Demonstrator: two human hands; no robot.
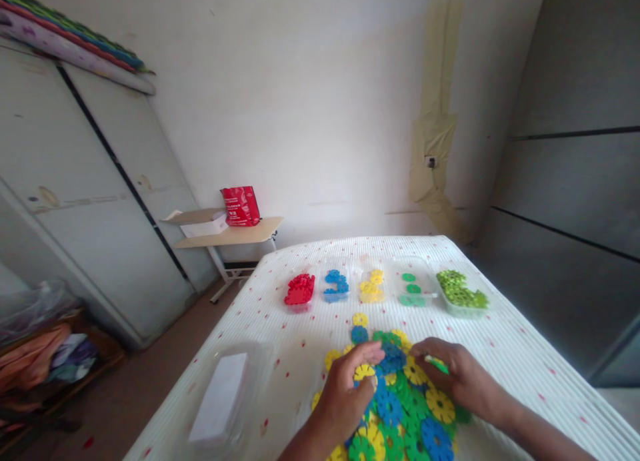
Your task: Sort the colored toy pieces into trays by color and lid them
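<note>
A heap of flat, notched plastic snowflake discs (390, 408) in blue, yellow and green lies at the table's near side. Over its left part is my left hand (347, 384), thumb and fingers apart, with a yellow disc (364, 372) showing in the gap between them. At the heap's right edge my right hand (457, 371) is closed, and a light green disc (437, 364) shows edge-on at its fingers. Just beyond the heap lie a single yellow disc (360, 320) and a blue disc (359, 334).
A row of clear tubs crosses the table: red discs (300, 290), blue discs (336, 282), yellow discs (373, 285), green discs (413, 288), light green discs (459, 291). At left lies a clear lid (250, 374) with a white rectangle (220, 396). A side table (250, 231) bears a red bag (241, 206).
</note>
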